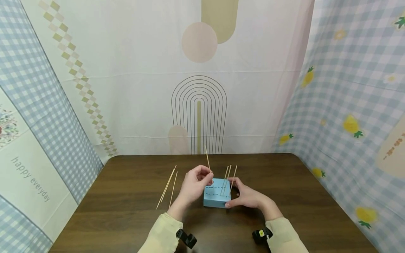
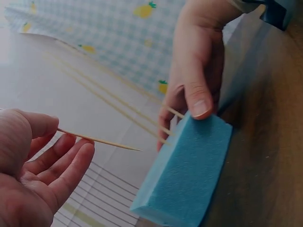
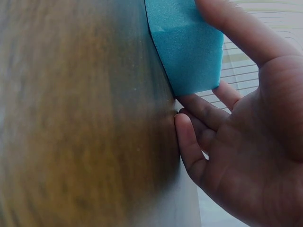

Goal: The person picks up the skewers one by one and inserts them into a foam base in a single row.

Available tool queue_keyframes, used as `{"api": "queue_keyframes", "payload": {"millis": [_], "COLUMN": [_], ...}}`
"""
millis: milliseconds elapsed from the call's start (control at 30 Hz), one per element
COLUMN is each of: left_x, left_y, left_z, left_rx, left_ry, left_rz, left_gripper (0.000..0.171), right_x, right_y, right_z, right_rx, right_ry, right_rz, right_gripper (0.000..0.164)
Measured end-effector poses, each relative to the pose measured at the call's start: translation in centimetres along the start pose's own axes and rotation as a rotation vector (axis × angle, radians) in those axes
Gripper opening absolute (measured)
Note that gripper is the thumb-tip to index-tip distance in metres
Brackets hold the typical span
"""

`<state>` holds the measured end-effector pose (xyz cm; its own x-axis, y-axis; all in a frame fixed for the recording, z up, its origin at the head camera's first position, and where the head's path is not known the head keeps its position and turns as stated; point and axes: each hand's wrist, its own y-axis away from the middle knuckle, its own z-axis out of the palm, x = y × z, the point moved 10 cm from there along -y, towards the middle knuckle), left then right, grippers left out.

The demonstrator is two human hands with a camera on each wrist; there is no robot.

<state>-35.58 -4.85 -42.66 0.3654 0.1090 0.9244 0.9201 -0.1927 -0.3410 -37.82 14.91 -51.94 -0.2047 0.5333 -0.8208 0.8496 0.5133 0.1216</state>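
Near the middle of the table lies a light blue foam block point(image 1: 216, 202), with rows of small dark marks on its top. Three thin bamboo skewers point(image 1: 234, 174) stand in its right half, leaning slightly. My left hand point(image 1: 193, 183) pinches another bamboo skewer point(image 2: 106, 142) between thumb and fingers above the block's left part. In the left wrist view its pointed end hangs free, aimed toward the block. My right hand point(image 1: 250, 197) grips the block from the right, thumb on the near corner and fingers around the far side. In the right wrist view the little finger touches the table.
A few loose skewers point(image 1: 166, 188) lie on the brown wooden table point(image 1: 126, 196), left of my left hand. A printed white cloth point(image 1: 142, 105) hangs behind the table, and checked cloths point(image 1: 335, 88) hang at both sides. Black wrist cameras point(image 1: 186, 239) sit on both sleeves.
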Motion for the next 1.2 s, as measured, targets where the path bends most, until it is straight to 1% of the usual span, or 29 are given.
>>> {"api": "queue_keyframes", "payload": {"millis": [167, 367, 533, 633, 900, 1033, 1200], "left_x": [-0.4, -0.6, -0.7, -0.7, -0.6, -0.5, -0.5], "left_y": [0.2, 0.3, 0.4, 0.4, 0.4, 0.4, 0.4], "left_z": [0.8, 1.3, 1.5, 1.6, 1.9, 2.0, 2.1], "left_rx": [-0.004, 0.008, 0.015, 0.011, -0.015, -0.023, -0.028], "left_ry": [-0.059, -0.084, -0.097, -0.094, -0.135, -0.135, -0.157], "left_rz": [0.008, 0.029, 0.045, 0.056, 0.076, 0.082, 0.077], "left_gripper": [0.008, 0.01, 0.007, 0.007, 0.01, 0.011, 0.013], "right_x": [-0.1, 0.0, -0.1, -0.1, -0.2, -0.2, -0.1], "right_y": [0.1, 0.1, 0.1, 0.1, 0.0, 0.0, 0.0], "right_z": [0.1, 0.1, 0.1, 0.1, 0.1, 0.1, 0.1], "right_rx": [0.0, 0.001, -0.001, -0.003, 0.0, -0.001, -0.001], "right_ry": [0.003, 0.0, 0.004, 0.007, 0.001, -0.005, -0.006], "right_rz": [-0.002, -0.012, -0.02, -0.025, -0.016, -0.018, -0.023], "right_gripper": [0.105, 0.105, 0.106, 0.105, 0.105, 0.104, 0.105]}}
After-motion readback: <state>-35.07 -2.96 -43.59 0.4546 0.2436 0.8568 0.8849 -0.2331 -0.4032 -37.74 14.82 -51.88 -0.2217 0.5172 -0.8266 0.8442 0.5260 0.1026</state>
